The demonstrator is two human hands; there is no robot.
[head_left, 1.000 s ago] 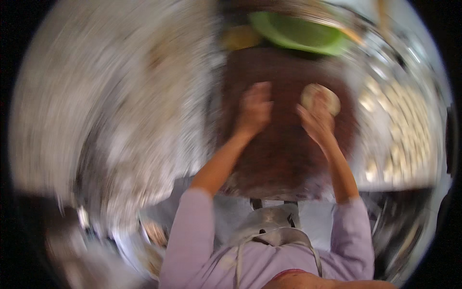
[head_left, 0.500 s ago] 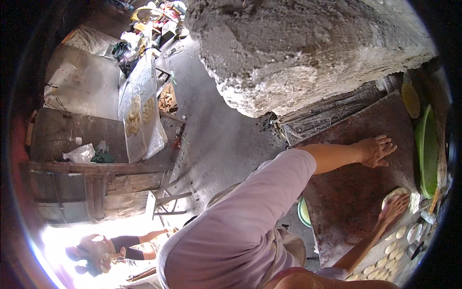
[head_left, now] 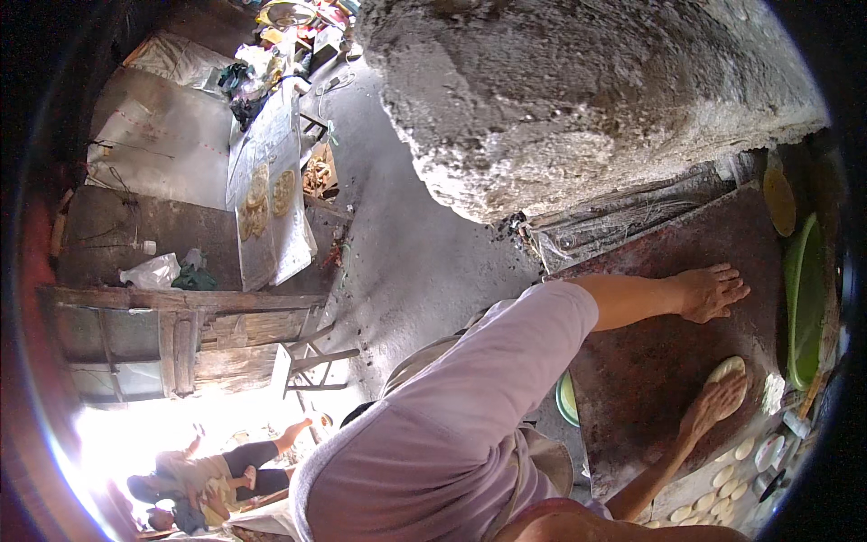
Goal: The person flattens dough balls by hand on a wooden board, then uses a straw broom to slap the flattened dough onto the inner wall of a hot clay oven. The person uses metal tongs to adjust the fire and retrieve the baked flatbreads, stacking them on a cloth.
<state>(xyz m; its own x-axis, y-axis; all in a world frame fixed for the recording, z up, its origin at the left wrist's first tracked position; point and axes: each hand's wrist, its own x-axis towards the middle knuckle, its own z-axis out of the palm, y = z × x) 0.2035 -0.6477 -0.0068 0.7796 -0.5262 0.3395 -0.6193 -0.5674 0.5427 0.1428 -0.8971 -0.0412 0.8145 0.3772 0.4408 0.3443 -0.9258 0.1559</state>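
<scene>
Over the brown board [head_left: 646,379], left hand [head_left: 709,294] empty, unclenched; right hand [head_left: 712,405] flat on dough [head_left: 729,368].

What Hides Around the Table [head_left: 632,388]

The right hand [head_left: 715,398] covers part of the flat dough [head_left: 733,368], so we can't see it all. The left hand [head_left: 712,294] is palm down, so its palm is out of sight. Only a bit of a green bowl [head_left: 567,398] peeks out past the table's edge. The big rough block [head_left: 596,104] and a bright heap [head_left: 271,59] are both cut off at the top. Some little dough pieces [head_left: 723,475] get cut off at the bottom. Strong light makes the people [head_left: 203,474] hard to see.
</scene>
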